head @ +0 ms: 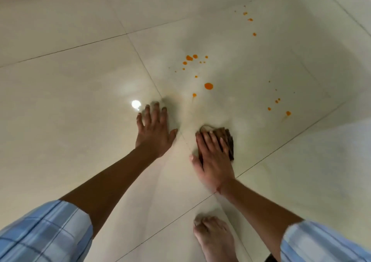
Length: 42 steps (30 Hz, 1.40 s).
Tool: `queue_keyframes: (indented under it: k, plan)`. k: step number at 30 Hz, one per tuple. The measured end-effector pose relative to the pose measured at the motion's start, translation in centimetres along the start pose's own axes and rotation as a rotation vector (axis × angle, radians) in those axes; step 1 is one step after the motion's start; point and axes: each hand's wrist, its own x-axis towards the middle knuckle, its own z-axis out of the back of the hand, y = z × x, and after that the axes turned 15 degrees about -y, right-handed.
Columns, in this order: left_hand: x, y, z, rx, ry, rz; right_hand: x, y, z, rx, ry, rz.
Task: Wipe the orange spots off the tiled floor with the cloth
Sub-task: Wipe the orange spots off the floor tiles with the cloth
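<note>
1. Cloth (pixel 230 141): brown, lying flat on the tiled floor (pixel 80 101) under the right hand (pixel 213 161). On my feed only its far and right edges show past the hand.
2. Grip check, right: the fingers (pixel 212 141) read as straight and close together, pressed flat on top of the cloth. The thumb sticks out to the left and touches bare tile. I see no curl round the fabric.
3. Grip check, left: the left hand (pixel 154 133) is palm down on the floor just left of the cloth, apart from it. Its fingers are straight and spread, and it holds nothing.
4. Spill: the orange spots (pixel 208 86) are scattered over the same tile as the cloth, beyond both hands.
   - The largest round one lies past the cloth.
   - A cluster lies farther on, with a thin trail toward the far right.
   - A small group sits to the right, near the tile's edge.
   - None touches the cloth.
5. Position: the cloth sits toward the near corner of that tile, where two dark grout lines (pixel 281 145) meet.
6. Also in frame: a bare foot (pixel 212 239) at the bottom, blue checked sleeves (pixel 44 235) on both arms, and a bright light reflection (pixel 136 104) beside the left fingertips.
</note>
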Motion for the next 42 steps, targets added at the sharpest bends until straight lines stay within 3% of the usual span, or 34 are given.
queue_keyframes:
  k: [4, 7, 8, 12, 13, 17, 18, 21, 22, 26, 27, 29, 31, 32, 35, 36, 38, 41, 42]
  plan:
    - [-1.0, -3.8, -0.5, -0.057, 0.062, -0.146, -2.5, -4.5, 1.1, -0.013, 0.051, 0.060]
    - [-1.6, -5.4, -0.9, -0.046, 0.039, -0.075, -0.3, -6.4, 0.7, -0.069, -0.078, -0.296]
    - [-1.6, -5.7, -1.1, -0.044, 0.018, -0.098, -0.5, -6.2, 0.4, -0.070, -0.083, -0.336]
    - [-1.7, -6.3, -2.1, -0.052, 0.005, -0.326, -4.8, -7.1, 1.4, -0.014, 0.058, 0.004]
    - [-1.8, -6.5, -2.2, -0.055, 0.008, -0.334, -5.4, -8.9, 1.7, -0.032, 0.056, 0.008]
    - [-1.9, -8.0, -2.0, -0.097, 0.029, -0.329, -5.8, -11.2, 1.2, -0.128, -0.122, -0.547]
    - [-1.9, -8.8, -2.2, -0.115, 0.022, -0.383, -6.1, -10.4, 1.1, -0.114, -0.113, -0.511]
    - [-2.2, -11.3, -2.7, -0.126, 0.046, -0.456, -8.4, -10.0, 2.1, -0.059, 0.041, -0.030]
    - [-2.3, -11.8, -2.7, -0.114, 0.063, -0.433, -8.4, -11.1, 2.7, -0.062, 0.065, 0.024]
    - [-2.2, -12.1, -2.0, -0.038, 0.168, -0.438, -8.1, -11.6, 2.3, -0.099, -0.005, -0.381]
    - [-2.1, -11.9, -1.7, -0.036, 0.196, -0.454, -8.4, -9.7, 2.2, -0.066, 0.008, -0.297]
    - [-1.6, -11.9, -0.5, -0.016, 0.332, -0.474, -10.5, -7.7, 2.0, 0.019, 0.087, 0.055]
    - [-0.9, -12.3, 0.7, 0.044, 0.468, -0.476, -10.4, -10.8, 2.5, 0.042, 0.067, 0.242]
    - [-0.8, -12.5, 1.1, 0.077, 0.503, -0.478, -9.4, -13.2, 2.5, 0.027, -0.004, 0.165]
    - [-0.7, -12.9, 1.0, 0.173, 0.543, -0.500, -5.6, -18.5, 2.8, -0.096, -0.149, -0.455]
    - [-0.8, -13.1, 0.7, 0.195, 0.560, -0.495, -5.1, -18.7, 2.3, -0.119, -0.167, -0.524]
    - [-0.7, -13.4, 0.4, 0.228, 0.581, -0.500, -6.0, -17.8, 1.7, -0.089, -0.171, -0.370]
    - [-0.3, -13.9, 0.8, 0.239, 0.598, -0.484, -7.8, -19.9, 3.1, 0.020, 0.011, 0.223]
    - [-0.3, -14.1, 0.9, 0.237, 0.610, -0.474, -7.2, -21.8, 3.0, -0.001, -0.017, 0.305]
